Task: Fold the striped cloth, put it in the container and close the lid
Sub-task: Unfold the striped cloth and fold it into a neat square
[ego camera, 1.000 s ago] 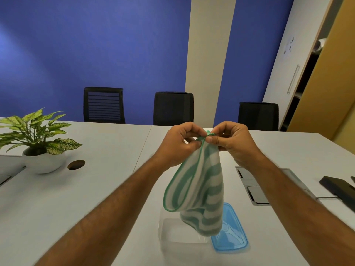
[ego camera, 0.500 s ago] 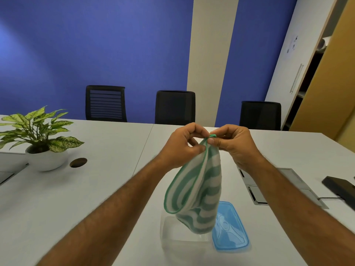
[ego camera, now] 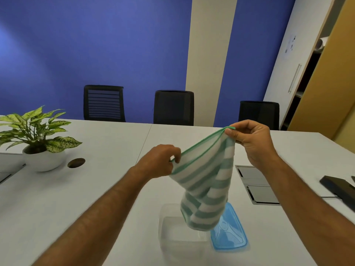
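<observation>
Both hands have drawn apart since the earlier frames, when they met at one bunched point of the cloth. Now the right hand [ego camera: 251,140] sits higher and farther right, while the left hand [ego camera: 160,161] has dropped lower and to the left, sliding along the green hem. Between them the striped cloth [ego camera: 206,186] stretches along its top edge and sags below in loose green and white folds.

Each hand is closed in a pinch on the cloth: the right grips a corner between thumb and fingers, the left holds the hem lower down, curled around it. Spreading the edge this way probably serves to find the corners and straighten the fabric, so the fold can be made neatly in the air; the cloth does not look squarely folded yet.

Directly beneath the hanging cloth stands the clear container [ego camera: 180,233], open, on the white table [ego camera: 99,189]. Its blue lid [ego camera: 229,237] lies flat just beside it on the right, partly hidden by the cloth's lower end. Keeping both close under the hands would make the drop-in and closing short work.

Elsewhere on the table are a potted plant [ego camera: 37,140] at the left and a dark device [ego camera: 338,187] at the right edge. Some paper hangs on the white cabinet [ego camera: 288,54], but its writing is too small to read. No brand or label is legible anywhere.
</observation>
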`<state>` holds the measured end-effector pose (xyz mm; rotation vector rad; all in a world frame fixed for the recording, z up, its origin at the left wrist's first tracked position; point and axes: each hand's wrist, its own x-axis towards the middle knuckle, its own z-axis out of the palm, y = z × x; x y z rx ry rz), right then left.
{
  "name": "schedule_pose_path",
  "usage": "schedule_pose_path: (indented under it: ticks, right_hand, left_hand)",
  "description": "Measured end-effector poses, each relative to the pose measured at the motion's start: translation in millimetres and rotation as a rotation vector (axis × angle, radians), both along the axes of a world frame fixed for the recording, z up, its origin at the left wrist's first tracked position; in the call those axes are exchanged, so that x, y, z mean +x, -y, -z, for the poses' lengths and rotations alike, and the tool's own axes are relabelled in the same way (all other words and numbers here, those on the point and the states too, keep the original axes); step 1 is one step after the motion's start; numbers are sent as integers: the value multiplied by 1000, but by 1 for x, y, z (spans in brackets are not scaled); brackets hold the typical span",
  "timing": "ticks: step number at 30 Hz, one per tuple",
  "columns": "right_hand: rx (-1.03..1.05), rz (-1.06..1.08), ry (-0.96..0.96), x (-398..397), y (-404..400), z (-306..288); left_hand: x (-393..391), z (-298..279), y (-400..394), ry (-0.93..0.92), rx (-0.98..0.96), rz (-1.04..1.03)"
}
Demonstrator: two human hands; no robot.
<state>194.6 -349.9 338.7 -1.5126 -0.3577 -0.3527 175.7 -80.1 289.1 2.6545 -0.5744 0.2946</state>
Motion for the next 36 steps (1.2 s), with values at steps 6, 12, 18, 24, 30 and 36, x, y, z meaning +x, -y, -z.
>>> schedule_pose_path:
  ticks: [6,12,18,24,30,36]
  right_hand:
    - [1,40,-19,1,19,5]
    - [52,99,-98,2,39,20]
    - [78,73,-183,5,49,36]
    - [108,-25,-231,7,55,38]
    - [104,-228,-265,3,60,31]
    - [-126,-223,-215,3,63,23]
  left_hand:
    - [17,-6,-16,-62,124,-88]
    - [14,-28,-34,4,-60,-81]
    - [17,-40,-31,134,-282,-23]
    - [16,-44,-26,173,-535,51]
    - [17,-42,-28,142,-756,52]
    - [20,-40,-37,112,-733,-3]
